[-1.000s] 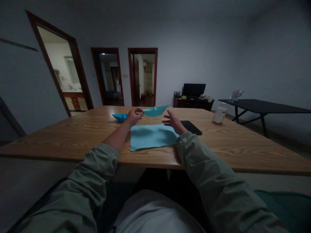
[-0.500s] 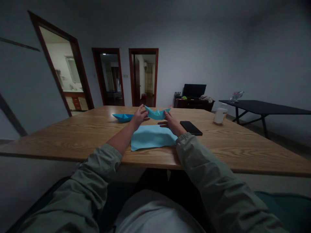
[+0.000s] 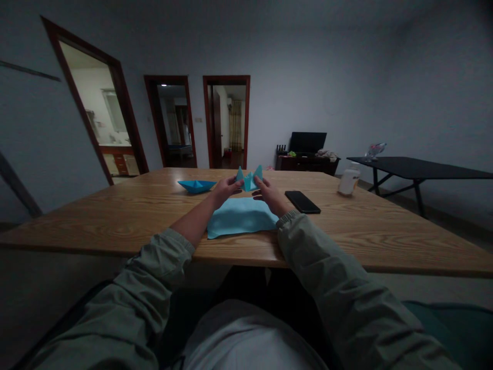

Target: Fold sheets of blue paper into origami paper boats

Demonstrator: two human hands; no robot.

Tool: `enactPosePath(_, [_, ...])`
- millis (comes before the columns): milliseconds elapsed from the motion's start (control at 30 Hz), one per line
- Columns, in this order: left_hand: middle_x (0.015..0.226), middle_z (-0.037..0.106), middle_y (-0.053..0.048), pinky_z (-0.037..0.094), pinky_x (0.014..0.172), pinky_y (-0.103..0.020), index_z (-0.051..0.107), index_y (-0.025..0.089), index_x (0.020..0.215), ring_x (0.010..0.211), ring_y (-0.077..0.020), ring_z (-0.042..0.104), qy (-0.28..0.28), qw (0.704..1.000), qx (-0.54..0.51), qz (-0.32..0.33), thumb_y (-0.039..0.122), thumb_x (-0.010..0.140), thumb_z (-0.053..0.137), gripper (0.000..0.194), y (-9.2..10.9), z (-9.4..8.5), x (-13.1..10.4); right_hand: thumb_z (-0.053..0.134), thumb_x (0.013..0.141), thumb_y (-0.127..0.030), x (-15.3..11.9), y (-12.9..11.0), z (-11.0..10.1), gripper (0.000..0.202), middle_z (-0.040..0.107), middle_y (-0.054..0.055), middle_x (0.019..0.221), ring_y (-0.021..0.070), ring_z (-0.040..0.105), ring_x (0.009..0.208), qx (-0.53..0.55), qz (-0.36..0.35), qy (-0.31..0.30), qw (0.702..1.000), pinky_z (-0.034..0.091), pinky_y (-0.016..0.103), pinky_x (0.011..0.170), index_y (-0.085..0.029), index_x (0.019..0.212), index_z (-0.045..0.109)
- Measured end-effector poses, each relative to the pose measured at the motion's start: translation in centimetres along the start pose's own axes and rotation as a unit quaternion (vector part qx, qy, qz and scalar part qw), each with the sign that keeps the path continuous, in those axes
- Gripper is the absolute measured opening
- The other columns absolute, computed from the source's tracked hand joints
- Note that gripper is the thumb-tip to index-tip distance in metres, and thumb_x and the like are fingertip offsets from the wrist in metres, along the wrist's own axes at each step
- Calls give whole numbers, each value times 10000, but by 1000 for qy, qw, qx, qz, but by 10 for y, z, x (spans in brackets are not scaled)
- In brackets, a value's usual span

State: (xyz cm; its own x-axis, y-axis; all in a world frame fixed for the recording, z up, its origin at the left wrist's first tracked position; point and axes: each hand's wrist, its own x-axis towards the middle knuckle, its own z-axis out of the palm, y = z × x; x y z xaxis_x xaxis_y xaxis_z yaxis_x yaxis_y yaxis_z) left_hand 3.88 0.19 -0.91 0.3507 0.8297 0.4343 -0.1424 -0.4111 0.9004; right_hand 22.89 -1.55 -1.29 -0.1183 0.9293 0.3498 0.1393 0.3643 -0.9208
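Between my two hands is a light-blue folded paper boat, raised above the table with its two pointed ends turned up. My left hand pinches its left side, and my right hand pinches the right side with thumb and fingers. Below them a light-blue sheet of paper lies on the wooden table, its edges slightly wavy. A darker blue paper boat rests upright on the table, just left of my left hand.
On the wooden table, a black phone lies right of my right hand. A white bottle stands farther right. Beyond are a black table and a low cabinet carrying a dark screen.
My hands have drawn closer together, squeezing the light-blue boat narrower. Its ends now stand up more steeply, and its middle is more folded. The darker boat and phone have stayed put.
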Motion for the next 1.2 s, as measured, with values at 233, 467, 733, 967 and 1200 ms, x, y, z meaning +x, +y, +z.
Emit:
enactPosePath(233, [1087,709,-122,493,933,-387,657,117,1143,986,-231,662,23,999,29,28,460,696,790,580,-5,-1,3,585,876,-611,2,4,-1,435,644,36,954,142,621,732,73,-24,-14,997,531,210,600,-205,1031,621])
enactPosePath(467, [994,718,-104,497,879,-358,611,126,1146,894,-194,666,73,995,45,51,481,683,793,611,-2,2,4,684,760,-684,6,7,-1,532,636,40,827,140,588,650,103,-32,-26,994,540,229,579,-176,915,658])
enactPosePath(733, [941,680,-68,524,729,-293,589,145,1145,808,-160,649,61,992,97,60,446,700,782,570,-7,2,4,637,762,-735,7,5,1,558,604,28,765,130,565,570,109,-38,25,993,519,234,516,-185,855,612])
enactPosePath(967, [1023,666,-78,538,638,-303,525,205,1181,732,-181,690,99,993,54,-12,577,815,616,529,-4,6,5,464,843,-612,6,5,-2,469,630,52,920,135,574,623,96,-41,-4,994,488,229,520,-187,972,616])
enactPosePath(1200, [1106,683,-142,542,699,-322,522,184,1299,844,-235,706,26,998,-42,-49,775,794,455,781,-3,2,1,587,818,-520,14,16,-3,379,640,48,854,163,591,641,-102,-146,75,981,456,248,538,-169,952,638])
